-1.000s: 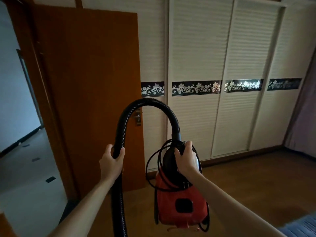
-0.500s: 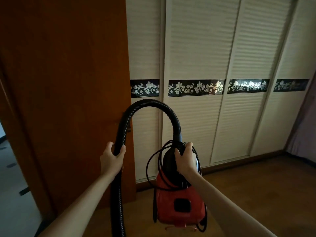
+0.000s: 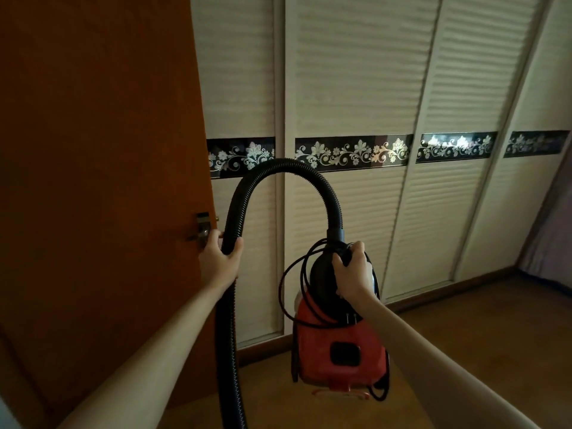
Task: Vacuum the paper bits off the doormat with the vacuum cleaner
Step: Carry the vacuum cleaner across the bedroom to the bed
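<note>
Louvred wardrobe doors (image 3: 349, 88); left hand (image 3: 218, 263) tight around hose (image 3: 291, 165), right hand (image 3: 353, 275) tight around top of vacuum cleaner (image 3: 340, 339).

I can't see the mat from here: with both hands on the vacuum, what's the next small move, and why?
Probably carry the vacuum round the door to find the mat. No mat or paper bits are in view; the right hand holds the vacuum off the floor, the left hand grips the hose, and the cord is coiled on it.

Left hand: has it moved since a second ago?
Yes: the left hand, gripping the vacuum hose, has closed in on the door handle, from below-left to just beside it.
</note>
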